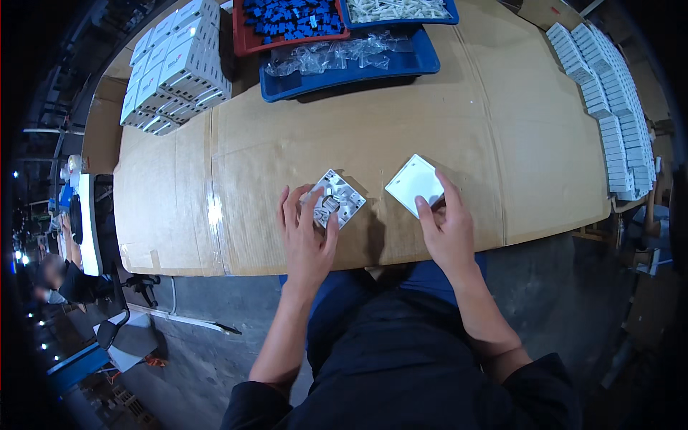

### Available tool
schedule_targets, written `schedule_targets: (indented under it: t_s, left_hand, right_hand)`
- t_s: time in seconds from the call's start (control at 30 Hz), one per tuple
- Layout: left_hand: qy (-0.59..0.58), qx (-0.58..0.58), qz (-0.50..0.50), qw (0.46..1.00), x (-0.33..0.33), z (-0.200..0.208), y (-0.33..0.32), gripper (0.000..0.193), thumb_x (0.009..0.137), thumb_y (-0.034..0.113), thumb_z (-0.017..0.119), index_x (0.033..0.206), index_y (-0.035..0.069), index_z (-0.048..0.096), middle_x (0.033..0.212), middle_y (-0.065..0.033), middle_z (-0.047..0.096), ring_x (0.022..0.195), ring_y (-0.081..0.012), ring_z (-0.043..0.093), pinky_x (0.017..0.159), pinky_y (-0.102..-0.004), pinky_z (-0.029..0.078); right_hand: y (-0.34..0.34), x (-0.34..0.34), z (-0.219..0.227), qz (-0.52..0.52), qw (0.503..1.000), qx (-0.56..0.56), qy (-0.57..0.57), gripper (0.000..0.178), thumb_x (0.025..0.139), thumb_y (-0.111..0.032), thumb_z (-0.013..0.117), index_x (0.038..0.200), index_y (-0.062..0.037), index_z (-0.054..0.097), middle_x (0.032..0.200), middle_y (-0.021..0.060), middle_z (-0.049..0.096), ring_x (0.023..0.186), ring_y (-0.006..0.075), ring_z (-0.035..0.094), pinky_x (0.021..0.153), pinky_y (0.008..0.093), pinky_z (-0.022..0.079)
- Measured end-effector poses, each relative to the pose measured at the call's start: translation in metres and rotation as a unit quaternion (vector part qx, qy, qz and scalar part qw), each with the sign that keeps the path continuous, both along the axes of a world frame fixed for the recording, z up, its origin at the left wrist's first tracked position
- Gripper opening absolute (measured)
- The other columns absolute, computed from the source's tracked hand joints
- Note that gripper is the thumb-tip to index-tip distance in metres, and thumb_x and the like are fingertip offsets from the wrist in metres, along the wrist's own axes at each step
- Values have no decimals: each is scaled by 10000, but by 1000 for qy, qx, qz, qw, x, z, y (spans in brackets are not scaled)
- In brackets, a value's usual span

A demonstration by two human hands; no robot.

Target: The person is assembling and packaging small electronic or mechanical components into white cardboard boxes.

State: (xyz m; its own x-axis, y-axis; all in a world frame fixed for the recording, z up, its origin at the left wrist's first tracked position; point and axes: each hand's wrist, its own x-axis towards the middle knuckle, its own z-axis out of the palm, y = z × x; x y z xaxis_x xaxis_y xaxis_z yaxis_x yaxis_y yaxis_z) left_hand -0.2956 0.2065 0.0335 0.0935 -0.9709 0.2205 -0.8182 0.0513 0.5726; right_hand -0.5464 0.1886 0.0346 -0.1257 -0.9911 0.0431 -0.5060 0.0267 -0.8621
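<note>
The two square plates [337, 198] [415, 184] are white on a brown cardboard table [287, 143]. Behind sit blue trays [401, 64] and a red tray [247, 39].
</note>
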Motion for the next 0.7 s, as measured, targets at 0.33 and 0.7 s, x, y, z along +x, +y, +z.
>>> schedule_targets:
  t_s: [0.33,0.7]
  left_hand:
    - [-119,83,-240,960,56,5,14,576,964,219,672,1510,116,520,1528,-143,445,1473,-384,372,1254,-575,229]
    - [-103,90,-146,980,10,-2,-4,692,1022,485,588,1589,126,420,1599,-176,349,1488,-404,297,1240,-578,173]
  right_hand:
    - [-5,-41,21,162,964,-18,212,348,999,-221,667,1330,-113,691,1236,115,715,1161,276,688,916,434,552]
    - [-29,6,2,258,924,-25,280,534,1021,-471,599,1428,-126,626,1623,96,408,1539,303,308,1255,636,143]
